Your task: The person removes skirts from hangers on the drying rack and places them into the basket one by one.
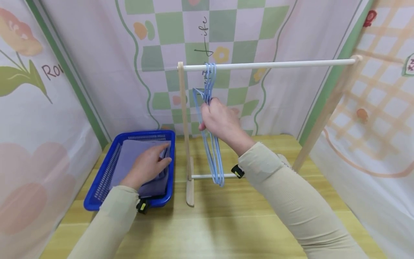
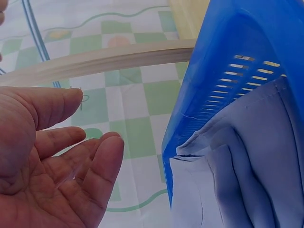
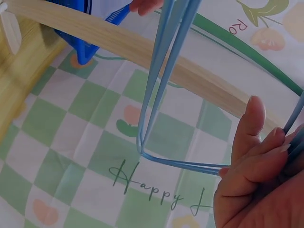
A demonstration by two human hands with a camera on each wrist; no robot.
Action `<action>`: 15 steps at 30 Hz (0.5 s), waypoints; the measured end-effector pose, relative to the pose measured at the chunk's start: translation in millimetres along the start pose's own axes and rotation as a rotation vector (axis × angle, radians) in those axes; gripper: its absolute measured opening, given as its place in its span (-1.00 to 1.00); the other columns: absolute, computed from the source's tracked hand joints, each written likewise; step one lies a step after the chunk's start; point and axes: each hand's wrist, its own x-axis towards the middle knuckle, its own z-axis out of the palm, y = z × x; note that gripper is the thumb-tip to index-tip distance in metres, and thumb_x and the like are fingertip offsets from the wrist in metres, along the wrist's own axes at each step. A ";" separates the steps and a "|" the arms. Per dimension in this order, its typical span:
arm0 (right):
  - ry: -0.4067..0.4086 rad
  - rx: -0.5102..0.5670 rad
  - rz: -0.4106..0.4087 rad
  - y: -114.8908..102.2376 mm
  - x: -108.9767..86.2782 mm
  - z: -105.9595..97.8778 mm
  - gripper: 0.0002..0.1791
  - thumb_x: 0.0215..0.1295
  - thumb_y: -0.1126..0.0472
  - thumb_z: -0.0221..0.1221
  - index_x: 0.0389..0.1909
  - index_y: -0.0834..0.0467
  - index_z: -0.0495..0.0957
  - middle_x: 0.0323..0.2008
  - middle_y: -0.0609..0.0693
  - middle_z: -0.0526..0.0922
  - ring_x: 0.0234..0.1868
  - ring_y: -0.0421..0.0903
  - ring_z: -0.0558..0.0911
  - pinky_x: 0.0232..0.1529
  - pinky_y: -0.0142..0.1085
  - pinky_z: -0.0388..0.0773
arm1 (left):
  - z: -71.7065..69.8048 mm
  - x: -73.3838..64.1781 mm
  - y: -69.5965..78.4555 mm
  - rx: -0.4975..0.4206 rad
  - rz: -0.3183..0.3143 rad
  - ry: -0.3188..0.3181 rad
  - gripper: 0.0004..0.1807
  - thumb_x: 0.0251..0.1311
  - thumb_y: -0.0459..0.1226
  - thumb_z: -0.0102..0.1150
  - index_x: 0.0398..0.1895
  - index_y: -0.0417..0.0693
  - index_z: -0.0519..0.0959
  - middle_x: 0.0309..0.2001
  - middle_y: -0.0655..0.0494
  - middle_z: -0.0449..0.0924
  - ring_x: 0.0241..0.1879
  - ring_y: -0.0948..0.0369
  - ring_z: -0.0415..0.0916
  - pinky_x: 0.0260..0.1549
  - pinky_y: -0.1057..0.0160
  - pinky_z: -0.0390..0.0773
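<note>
Several light-blue hangers (image 1: 217, 163) hang bunched together by their hooks near the left end of a white rail (image 1: 275, 64). My right hand (image 1: 221, 117) grips them just below the hooks; in the right wrist view its fingers (image 3: 259, 166) curl round the blue hanger arms. Over the blue plastic basket (image 1: 93, 205) is my left hand (image 1: 147, 167), relaxed and holding nothing. Folded purple-grey cloth (image 1: 129, 153) lies in the basket under that hand. The left wrist view shows the left hand (image 2: 71, 161) with thumb and fingers apart, beside the cloth (image 2: 251, 156).
The rail belongs to a wooden rack with a left post (image 1: 184, 118) and a right post (image 1: 326, 115), plus a thin lower white bar (image 1: 202, 176). Rack and basket stand on a wood-grain table (image 1: 181, 230). Printed curtains (image 1: 245, 21) surround the table on three sides.
</note>
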 end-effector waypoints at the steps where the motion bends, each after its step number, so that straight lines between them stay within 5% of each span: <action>1: -0.011 0.035 0.005 0.3 -0.5 -0.7 -0.59 0.64 -0.06 -0.30 0.01 0.10 0.43 -0.42 -0.13 0.74 -0.32 0.04 0.60 -0.28 -0.12 0.47 | 0.3 -0.2 0.1 0.003 0.001 0.006 -0.32 0.52 -0.12 0.16 0.61 -0.06 0.26 0.47 -0.12 0.43 0.00 0.06 0.69 0.04 -0.12 0.65; 9: -0.078 0.329 0.064 5.2 -2.1 -5.7 -0.58 0.63 -0.11 -0.13 0.17 0.12 0.39 -0.23 0.05 0.76 -0.42 0.02 0.54 -0.35 -0.21 0.44 | 1.3 -5.1 -0.9 0.016 -0.013 0.031 -0.33 0.52 -0.13 0.14 0.60 -0.10 0.26 0.45 -0.18 0.43 0.08 -0.02 0.66 0.10 -0.19 0.61; 15: -0.095 0.336 0.028 7.6 -6.2 -14.6 -0.23 0.60 -0.32 -0.14 0.55 0.12 0.15 0.05 0.18 0.64 -0.22 0.07 0.64 -0.27 -0.16 0.64 | -6.2 -11.6 -3.9 0.068 0.010 0.073 -0.30 0.53 -0.13 0.14 0.59 -0.24 0.23 0.47 -0.30 0.37 0.27 -0.20 0.53 0.24 -0.27 0.51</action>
